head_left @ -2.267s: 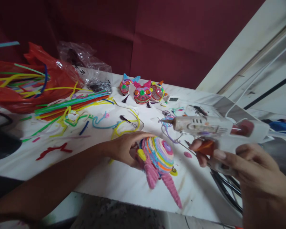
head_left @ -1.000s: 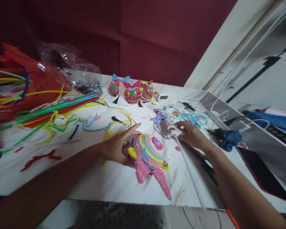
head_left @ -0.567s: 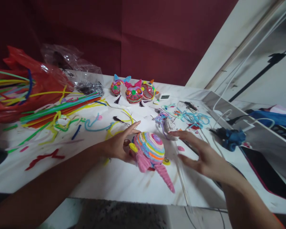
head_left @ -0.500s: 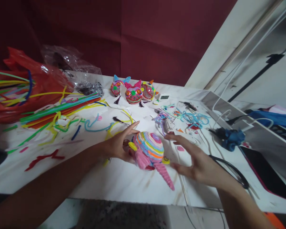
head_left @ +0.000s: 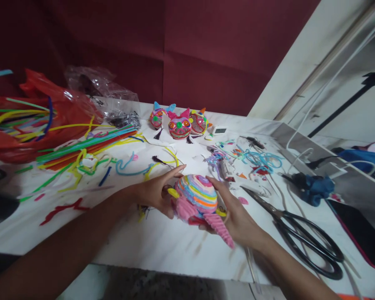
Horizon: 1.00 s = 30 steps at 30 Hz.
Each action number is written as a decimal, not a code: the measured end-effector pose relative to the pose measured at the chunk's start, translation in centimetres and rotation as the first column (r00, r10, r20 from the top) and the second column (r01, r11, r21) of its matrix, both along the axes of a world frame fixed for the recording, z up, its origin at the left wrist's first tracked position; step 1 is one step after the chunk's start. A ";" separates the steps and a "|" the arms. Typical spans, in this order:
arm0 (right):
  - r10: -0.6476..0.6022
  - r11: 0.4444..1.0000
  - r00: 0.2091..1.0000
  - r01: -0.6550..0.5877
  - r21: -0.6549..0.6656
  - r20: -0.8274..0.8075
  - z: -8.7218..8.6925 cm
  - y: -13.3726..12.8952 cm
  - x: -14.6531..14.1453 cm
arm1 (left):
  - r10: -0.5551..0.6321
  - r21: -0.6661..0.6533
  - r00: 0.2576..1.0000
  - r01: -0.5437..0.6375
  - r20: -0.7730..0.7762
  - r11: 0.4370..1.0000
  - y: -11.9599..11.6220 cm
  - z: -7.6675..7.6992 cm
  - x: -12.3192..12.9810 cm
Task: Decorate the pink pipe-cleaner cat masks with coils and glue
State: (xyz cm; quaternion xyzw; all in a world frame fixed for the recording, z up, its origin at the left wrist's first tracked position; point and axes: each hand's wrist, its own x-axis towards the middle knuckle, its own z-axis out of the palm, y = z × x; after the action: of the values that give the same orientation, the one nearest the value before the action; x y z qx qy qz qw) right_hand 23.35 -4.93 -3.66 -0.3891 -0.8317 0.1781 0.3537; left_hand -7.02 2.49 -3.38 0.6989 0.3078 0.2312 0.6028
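Note:
A round craft animal head (head_left: 197, 195), wound with rainbow stripes of pipe cleaner, sits between my two hands above the white table. Pink ridged ears and small yellow pieces stick out from it; its face is turned away from me. My left hand (head_left: 156, 192) cups its left side, the fingers partly hidden behind it. Around its right side curls my right hand (head_left: 237, 216), fingers against the top and underside. Black-handled scissors (head_left: 278, 214) lie right of my right hand.
Three similar animal heads (head_left: 179, 126) stand at the back beside a small white digital display (head_left: 219, 131). Bundled pipe cleaners (head_left: 87, 146) and a red plastic bag (head_left: 70, 118) fill the left. Blue pipe-cleaner scraps (head_left: 262, 158), cables and a dark tablet-like device (head_left: 359, 233) occupy the right.
My right hand has moved left and closed on the craft head, uncovering the scissors. The left hand remains at its left side. The whole view has shifted slightly.

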 end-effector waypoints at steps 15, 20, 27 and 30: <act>-0.009 0.996 0.995 0.000 -0.085 -0.098 -1.1 -0.3 0.6 | 0.425 -0.164 0.882 -0.397 0.206 0.903 1.0 2.6 -0.4; -0.012 0.996 0.996 0.004 -0.090 -0.092 -1.8 -0.3 0.9 | 0.410 -0.092 0.868 -0.401 0.279 0.911 1.3 2.2 -0.7; -0.002 0.997 0.995 -0.006 -0.083 -0.097 -1.4 -0.4 0.7 | 0.421 -0.014 0.859 -0.436 0.291 0.900 1.8 1.5 -1.2; -0.001 0.996 0.997 -0.006 -0.085 -0.080 -1.1 -0.4 0.6 | 0.459 -0.011 0.840 -0.477 0.289 0.879 2.2 1.3 -1.2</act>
State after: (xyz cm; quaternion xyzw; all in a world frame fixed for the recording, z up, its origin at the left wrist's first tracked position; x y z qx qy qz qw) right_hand 23.99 -5.38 -4.79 -0.3954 -0.8090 0.2292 0.3697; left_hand -8.21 4.69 -2.11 0.5803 0.3724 0.4782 0.5440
